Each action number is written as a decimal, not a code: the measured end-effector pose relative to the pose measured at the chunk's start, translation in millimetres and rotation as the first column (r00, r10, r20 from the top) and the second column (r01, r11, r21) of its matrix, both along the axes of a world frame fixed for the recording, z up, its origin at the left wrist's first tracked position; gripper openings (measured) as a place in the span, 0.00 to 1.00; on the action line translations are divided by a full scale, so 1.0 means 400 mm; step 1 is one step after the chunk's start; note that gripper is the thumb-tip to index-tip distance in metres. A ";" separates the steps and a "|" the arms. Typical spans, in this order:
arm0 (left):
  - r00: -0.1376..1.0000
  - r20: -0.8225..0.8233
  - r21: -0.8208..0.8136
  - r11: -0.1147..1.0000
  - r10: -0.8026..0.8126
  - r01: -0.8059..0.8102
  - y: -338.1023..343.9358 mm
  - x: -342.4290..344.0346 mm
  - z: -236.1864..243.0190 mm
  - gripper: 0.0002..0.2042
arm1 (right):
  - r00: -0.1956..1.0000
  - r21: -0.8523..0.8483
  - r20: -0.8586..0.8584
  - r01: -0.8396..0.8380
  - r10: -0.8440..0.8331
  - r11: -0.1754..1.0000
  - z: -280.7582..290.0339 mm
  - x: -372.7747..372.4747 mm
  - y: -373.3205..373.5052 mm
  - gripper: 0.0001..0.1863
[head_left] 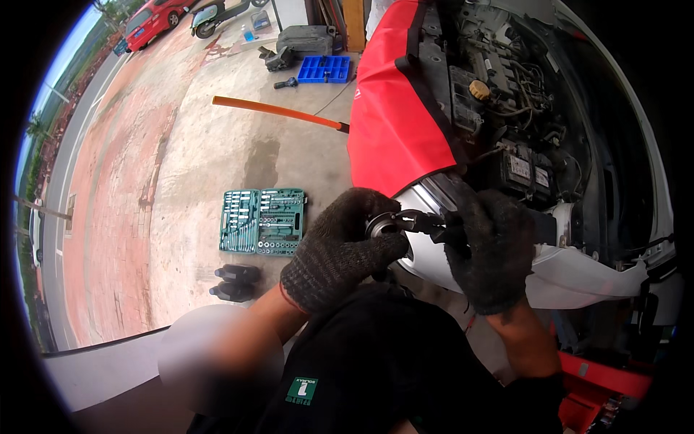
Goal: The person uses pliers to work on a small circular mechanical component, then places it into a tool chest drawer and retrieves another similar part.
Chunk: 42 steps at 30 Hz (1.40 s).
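Both of my hands wear dark knitted work gloves and meet in front of my body, beside the car's front corner. My left hand (343, 249) is closed around a small round metal part (382, 226) with a shiny rim. From the right, my right hand (491, 249) grips a dark, narrow tool-like piece (419, 220), whose end reaches the round part. Its kind I cannot make out, as the glove covers most of it. Just beyond the hands lies the white car's front edge (434, 249), with a red fender cover (397, 108) draped over it.
The engine bay (506, 87) stands uncovered at right, with a battery (526, 172) in it. On the floor lie a green socket set case (262, 220), dark shoe-like items (236, 283), an orange bar (278, 110) and a blue compartment tray (323, 69). A red tool cart (603, 383) is at lower right.
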<state>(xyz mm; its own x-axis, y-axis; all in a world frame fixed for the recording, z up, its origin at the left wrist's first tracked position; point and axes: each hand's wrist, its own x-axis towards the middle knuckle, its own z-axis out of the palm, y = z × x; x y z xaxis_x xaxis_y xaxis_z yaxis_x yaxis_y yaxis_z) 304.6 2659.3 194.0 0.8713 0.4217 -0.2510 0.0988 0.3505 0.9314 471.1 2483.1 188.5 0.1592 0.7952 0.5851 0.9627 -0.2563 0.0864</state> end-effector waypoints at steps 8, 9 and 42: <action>0.994 -0.108 0.162 0.986 -0.016 0.033 0.016 0.006 0.013 0.21 | 0.987 0.000 0.163 -0.013 0.013 1.000 0.040 0.011 0.023 0.29; 0.993 -0.114 0.177 0.983 -0.018 0.038 0.018 0.006 0.017 0.21 | 0.981 0.023 0.194 -0.030 0.025 0.999 0.039 0.020 0.027 0.28; 0.989 0.136 0.098 0.993 0.050 -0.064 -0.025 0.015 0.009 0.20 | 0.989 0.151 -0.104 -0.088 0.105 0.985 -0.039 0.035 0.005 0.30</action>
